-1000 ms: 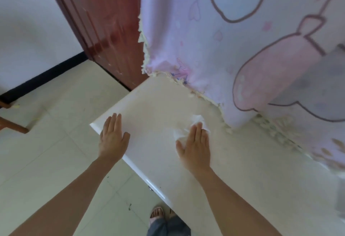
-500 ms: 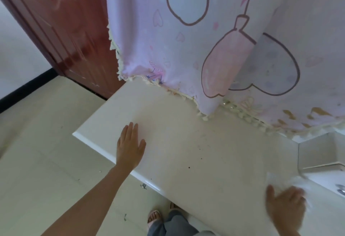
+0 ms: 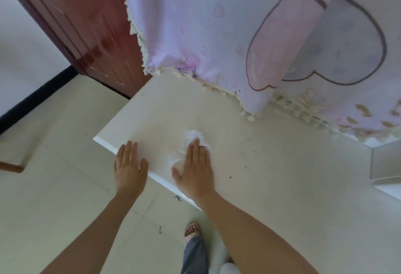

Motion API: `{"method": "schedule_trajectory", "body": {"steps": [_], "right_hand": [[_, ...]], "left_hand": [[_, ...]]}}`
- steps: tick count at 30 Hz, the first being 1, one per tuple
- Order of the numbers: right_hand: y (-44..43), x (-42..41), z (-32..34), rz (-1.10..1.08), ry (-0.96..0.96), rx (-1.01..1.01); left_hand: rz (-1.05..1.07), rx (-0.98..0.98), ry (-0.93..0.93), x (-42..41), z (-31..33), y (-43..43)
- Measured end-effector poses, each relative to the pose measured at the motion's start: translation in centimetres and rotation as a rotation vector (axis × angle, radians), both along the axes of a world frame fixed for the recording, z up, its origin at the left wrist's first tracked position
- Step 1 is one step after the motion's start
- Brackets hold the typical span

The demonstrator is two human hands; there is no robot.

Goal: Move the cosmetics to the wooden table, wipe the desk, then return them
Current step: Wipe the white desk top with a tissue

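The white desk (image 3: 271,176) runs from the centre to the right of the head view, with a few dark specks on its top. My right hand (image 3: 195,167) lies flat with straight fingers on a crumpled white tissue (image 3: 194,137), pressing it onto the desk near the left end. My left hand (image 3: 129,165) rests flat and open on the desk's left front corner. No cosmetics are in view.
A pink cartoon-print cloth with a fringed hem (image 3: 249,35) hangs over the back of the desk. A dark red door (image 3: 82,24) stands at the upper left. Pale tiled floor (image 3: 54,187) lies to the left. A wooden corner (image 3: 10,166) shows at the left edge.
My right hand swept the tissue from the desk's far right back to the left end, next to my left hand. My left hand stayed on the corner.
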State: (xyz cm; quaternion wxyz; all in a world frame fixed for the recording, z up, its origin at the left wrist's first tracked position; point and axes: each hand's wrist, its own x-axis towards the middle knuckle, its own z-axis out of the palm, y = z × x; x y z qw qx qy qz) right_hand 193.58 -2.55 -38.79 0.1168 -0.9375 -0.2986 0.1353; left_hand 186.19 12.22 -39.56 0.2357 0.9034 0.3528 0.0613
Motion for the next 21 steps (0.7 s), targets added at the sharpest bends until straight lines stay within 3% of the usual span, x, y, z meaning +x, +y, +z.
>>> {"method": "schedule_trajectory", "body": {"steps": [5,11,21], "right_hand": [[-3.1,-2.6,-0.5,0.090,-0.084,-0.044],[-13.0,-2.6,-1.4,-0.067,-0.037,0.011],[-40.7,-5.6,-1.4,-0.588,-0.040,-0.031]], "left_hand": [[-0.041,0.027,-0.018,1.1,0.8,-3.4],[-0.185,0.051,-0.037,2.5,1.4,-11.8],[-0.438,0.093,-0.036,0.5,0.8,-33.5]]}}
